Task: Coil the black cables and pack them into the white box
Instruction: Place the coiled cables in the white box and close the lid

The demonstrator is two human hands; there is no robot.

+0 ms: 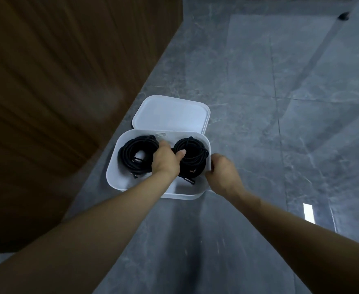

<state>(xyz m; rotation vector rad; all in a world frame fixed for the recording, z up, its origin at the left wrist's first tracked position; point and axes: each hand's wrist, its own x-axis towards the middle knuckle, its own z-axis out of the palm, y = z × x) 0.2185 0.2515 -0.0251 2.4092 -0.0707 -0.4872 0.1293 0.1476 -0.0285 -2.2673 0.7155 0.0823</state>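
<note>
two coiled black cables (183, 160) lie in the white box (119, 149), left hand (166, 161) seemingly gripping one, right hand (222, 172) pinching the rim.

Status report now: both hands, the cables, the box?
Left hand in white box, gripping left coil. Right hand holds box rim. Right coil packed. Lid open, nothing blocking.

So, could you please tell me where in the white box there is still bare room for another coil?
Little is left. The white box holds the left cable coil and the right cable coil side by side, with the left hand between them. Bare floor shows only along the near wall, below the coils. The right hand grips the right rim. The lid lies open behind.
</note>
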